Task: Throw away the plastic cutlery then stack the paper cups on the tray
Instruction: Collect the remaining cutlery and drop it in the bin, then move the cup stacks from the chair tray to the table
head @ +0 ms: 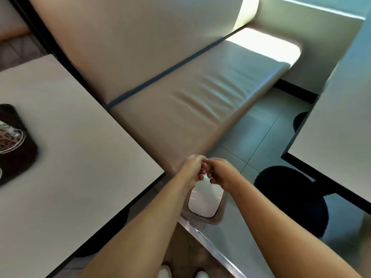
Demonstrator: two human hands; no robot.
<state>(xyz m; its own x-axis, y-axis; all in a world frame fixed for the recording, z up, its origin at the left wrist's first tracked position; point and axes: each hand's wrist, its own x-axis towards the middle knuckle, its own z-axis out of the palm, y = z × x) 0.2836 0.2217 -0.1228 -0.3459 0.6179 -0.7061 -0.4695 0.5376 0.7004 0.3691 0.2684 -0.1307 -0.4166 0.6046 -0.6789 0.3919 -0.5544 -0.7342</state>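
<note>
Left hand (191, 169) and right hand (221, 173) over bin (202, 207), grip indistinct.

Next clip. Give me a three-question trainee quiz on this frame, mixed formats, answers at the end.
1. True or false: the left hand and right hand meet above the small beige bin with a white liner.
2. The dark brown tray lies on: A) the padded bench, B) the white table, C) the floor.
3. Short answer: is plastic cutlery plainly visible in either grip?
Key: 1 true; 2 B; 3 no, the curled fingers are too blurred to tell what they hold.
</note>
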